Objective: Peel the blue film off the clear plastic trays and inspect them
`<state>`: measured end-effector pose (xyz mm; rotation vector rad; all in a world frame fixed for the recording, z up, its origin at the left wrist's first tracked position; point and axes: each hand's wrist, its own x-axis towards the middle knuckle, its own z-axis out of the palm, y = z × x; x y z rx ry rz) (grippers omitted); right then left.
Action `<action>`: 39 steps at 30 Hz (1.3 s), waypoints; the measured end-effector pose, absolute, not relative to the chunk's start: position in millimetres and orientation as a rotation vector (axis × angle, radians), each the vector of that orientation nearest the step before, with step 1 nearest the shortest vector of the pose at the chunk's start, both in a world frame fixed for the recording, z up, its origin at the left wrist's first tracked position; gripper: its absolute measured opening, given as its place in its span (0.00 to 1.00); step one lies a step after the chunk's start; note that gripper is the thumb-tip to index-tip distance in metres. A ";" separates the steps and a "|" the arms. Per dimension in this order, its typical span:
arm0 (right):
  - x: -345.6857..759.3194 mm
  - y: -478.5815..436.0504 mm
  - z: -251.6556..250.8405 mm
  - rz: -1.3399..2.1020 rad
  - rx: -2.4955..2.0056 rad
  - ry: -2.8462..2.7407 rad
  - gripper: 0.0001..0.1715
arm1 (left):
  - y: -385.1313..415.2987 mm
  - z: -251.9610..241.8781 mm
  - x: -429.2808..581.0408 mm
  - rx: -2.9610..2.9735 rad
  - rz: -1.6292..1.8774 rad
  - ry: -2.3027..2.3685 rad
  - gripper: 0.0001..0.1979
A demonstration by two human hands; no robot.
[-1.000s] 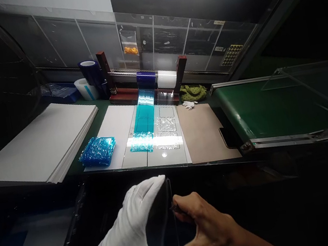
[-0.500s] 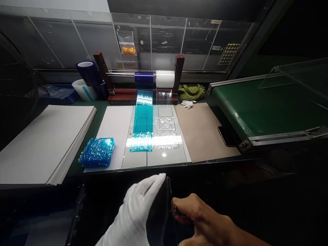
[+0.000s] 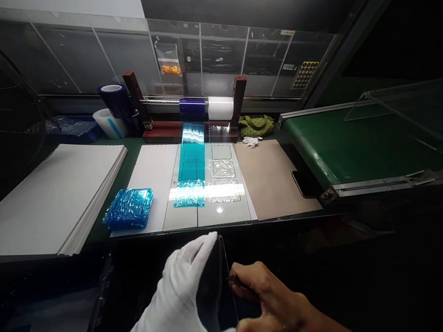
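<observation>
One clear pane [image 3: 214, 286], glass or plastic not determinable, stands upright on edge between the hands, just below the front bench edge at 6 o'clock. The left hand [image 3: 162, 302], in one white cloth glove [image 3: 157, 325], is closed around the pane's left side. The bare right hand [image 3: 269, 303] grasps the right edge, fingers at the upper part and thumb low. A small dark item at the right fingers [image 3: 232, 278] is too small to identify.

Bench beyond the pane, clock directions taken from it, 12 o'clock straight ahead. At 12: one pale board with cut-outs [image 3: 225, 187], three rectangular outlines visible, carrying one teal film strip [image 3: 191, 162] and one crumpled teal film piece [image 3: 188, 193]. At 11: one white sheet [image 3: 155, 170] under one crumpled blue film pile [image 3: 130, 208]. At 10: one stack of white boards [image 3: 43, 201]. At 1: one brown sheet [image 3: 273, 177], one phone [image 3: 301, 184], and one pair of white gloves [image 3: 251, 141]. At 2: one green conveyor belt [image 3: 348, 152]. Behind, at 12: one rack with two posts [image 3: 238, 94] holding one blue roll [image 3: 192, 108] and one white roll [image 3: 219, 108]. At 11: two more rolls, one blue [image 3: 115, 101] and one white [image 3: 109, 123].
</observation>
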<state>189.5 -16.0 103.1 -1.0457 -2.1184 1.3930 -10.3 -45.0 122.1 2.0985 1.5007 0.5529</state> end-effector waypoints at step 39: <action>318.6 152.8 -44.3 0.179 -2.177 -2.456 0.30 | 11.9 73.9 -6.5 1.568 0.519 2.178 0.64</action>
